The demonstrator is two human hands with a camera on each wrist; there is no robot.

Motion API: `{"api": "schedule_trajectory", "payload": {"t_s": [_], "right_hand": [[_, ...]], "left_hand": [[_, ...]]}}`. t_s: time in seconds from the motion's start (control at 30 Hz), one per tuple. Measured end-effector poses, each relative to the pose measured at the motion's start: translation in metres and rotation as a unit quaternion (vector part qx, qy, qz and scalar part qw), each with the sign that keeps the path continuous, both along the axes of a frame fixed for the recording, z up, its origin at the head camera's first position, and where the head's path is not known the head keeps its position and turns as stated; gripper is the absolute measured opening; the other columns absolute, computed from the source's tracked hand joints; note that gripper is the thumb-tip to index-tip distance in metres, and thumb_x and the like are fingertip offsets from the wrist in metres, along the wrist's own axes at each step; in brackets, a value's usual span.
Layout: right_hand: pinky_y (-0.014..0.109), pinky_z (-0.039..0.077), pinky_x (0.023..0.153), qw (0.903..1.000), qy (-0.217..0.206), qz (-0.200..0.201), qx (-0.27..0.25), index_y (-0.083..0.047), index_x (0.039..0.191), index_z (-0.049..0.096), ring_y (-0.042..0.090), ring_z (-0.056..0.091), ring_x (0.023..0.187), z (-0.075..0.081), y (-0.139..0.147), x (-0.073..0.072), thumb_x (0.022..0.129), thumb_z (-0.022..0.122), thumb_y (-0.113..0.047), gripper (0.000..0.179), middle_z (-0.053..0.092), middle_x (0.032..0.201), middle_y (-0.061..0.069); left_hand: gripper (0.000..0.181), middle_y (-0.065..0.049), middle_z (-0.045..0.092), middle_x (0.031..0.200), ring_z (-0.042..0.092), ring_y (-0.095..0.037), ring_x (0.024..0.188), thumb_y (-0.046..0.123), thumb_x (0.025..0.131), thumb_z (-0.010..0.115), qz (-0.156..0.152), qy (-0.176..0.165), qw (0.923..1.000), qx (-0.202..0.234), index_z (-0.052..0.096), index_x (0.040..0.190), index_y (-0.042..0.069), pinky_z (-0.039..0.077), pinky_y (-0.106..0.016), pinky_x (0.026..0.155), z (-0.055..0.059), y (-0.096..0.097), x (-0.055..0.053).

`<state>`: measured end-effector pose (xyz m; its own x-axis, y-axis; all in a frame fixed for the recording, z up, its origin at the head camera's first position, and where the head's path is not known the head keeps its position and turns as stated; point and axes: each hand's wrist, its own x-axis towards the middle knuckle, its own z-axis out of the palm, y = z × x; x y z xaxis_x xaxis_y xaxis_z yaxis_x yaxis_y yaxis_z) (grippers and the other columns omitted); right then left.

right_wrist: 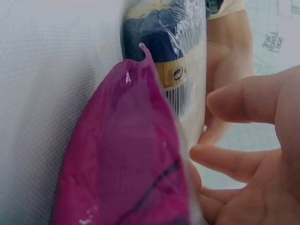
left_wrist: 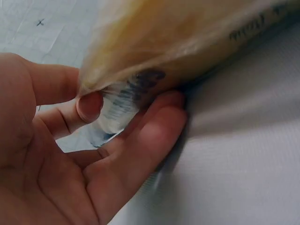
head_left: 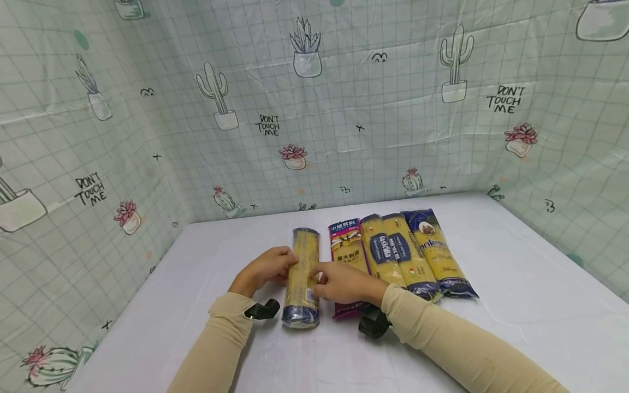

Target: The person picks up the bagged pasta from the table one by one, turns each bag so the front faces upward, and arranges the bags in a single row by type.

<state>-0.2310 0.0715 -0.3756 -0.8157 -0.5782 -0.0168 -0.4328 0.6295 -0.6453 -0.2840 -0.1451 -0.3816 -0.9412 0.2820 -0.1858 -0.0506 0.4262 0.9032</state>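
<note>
A clear-wrapped pack of spaghetti (head_left: 306,245) with dark blue ends lies lengthwise on the table between both hands. My left hand (head_left: 265,270) is at its left side; in the left wrist view the thumb and a finger pinch the wrapper of the spaghetti pack (left_wrist: 159,42), with other fingers under its edge. My right hand (head_left: 346,283) is at the pack's right side, fingers extended and fingertips at the wrapper. In the right wrist view the thumb stands slightly apart from the spaghetti pack (right_wrist: 161,44), beside a magenta pasta pack (right_wrist: 126,140).
Right of the hands, the magenta pasta pack (head_left: 350,251) lies beside two overlapping blue-labelled spaghetti packs (head_left: 415,262) and a blue-and-yellow pasta pack (head_left: 439,254). The right forearm partly covers their lower ends. A patterned curtain (head_left: 339,98) surrounds the white table (head_left: 211,245).
</note>
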Motion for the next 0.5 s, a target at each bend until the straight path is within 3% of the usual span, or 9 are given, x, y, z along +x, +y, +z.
{"api": "schedule_trajectory", "payload": {"t_s": [0.33, 0.5], "right_hand": [[0.035, 0.055, 0.076, 0.9982, -0.013, -0.044, -0.039, -0.004, 0.138, 0.055, 0.016, 0.065, 0.089, -0.0001, -0.0006, -0.0006, 0.097, 0.064, -0.026, 0.047, 0.066, 0.117, 0.014], [0.036, 0.055, 0.078, 0.9969, -0.017, -0.063, -0.044, -0.004, 0.142, 0.052, 0.017, 0.066, 0.093, -0.0008, -0.0002, -0.0008, 0.097, 0.064, -0.029, 0.053, 0.064, 0.123, 0.016]], "left_hand": [[0.019, -0.013, 0.065, 0.100, 0.068, -0.020, 0.083, 0.011, 0.104, 0.050, -0.019, -0.005, 0.9979, 0.061, 0.055, 0.088, 0.002, 0.055, -0.029, 0.063, 0.0030, -0.0002, 0.0014], [0.018, -0.013, 0.065, 0.097, 0.067, -0.019, 0.080, 0.010, 0.102, 0.051, 0.001, 0.013, 0.9983, 0.057, 0.056, 0.086, 0.002, 0.056, -0.030, 0.061, 0.0057, 0.0061, 0.0028]]}}
